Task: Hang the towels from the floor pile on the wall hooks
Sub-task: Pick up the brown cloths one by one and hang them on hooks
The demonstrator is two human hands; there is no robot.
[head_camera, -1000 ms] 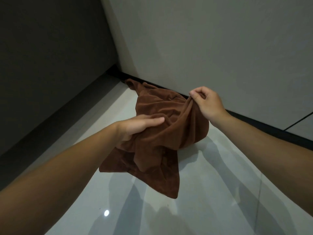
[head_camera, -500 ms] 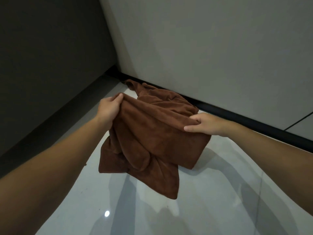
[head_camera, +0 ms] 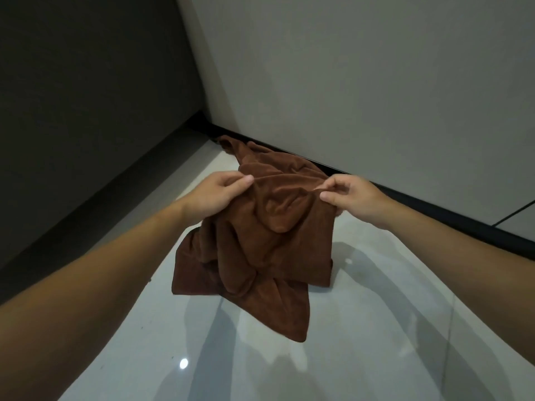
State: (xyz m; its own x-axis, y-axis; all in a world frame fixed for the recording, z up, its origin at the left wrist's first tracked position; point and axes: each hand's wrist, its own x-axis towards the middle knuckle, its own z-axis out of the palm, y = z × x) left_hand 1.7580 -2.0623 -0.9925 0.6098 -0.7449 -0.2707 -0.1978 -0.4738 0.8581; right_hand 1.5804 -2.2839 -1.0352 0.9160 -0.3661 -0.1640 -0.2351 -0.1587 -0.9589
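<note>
Two hands pinching, rumpled plush brown towel

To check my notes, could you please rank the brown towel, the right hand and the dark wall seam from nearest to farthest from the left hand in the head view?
From the left hand:
1. brown towel, pinched in it.
2. right hand, across the towel.
3. dark wall seam, far right.
</note>
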